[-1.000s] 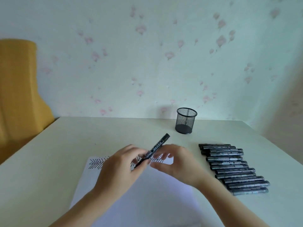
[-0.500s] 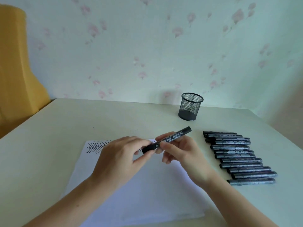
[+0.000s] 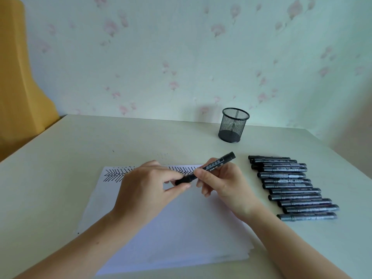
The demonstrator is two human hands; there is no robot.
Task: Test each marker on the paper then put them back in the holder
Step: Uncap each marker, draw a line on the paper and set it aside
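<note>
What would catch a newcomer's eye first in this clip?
Both hands meet over the paper: the left hand and right hand hold one black marker. A row of markers lies to the right, and the mesh holder stands behind.

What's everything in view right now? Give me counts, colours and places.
held marker: 1, black, above the paper, gripped by both hands
marker row: about 12, black, lying side by side at table right
holder: 1, black mesh, far side of table, looks empty
paper: white stack, table centre, black chevron marks along far edge
table: 1, cream
chair: 1, yellow, far left
left hand: pinches the marker's near end
right hand: holds the barrel
</note>
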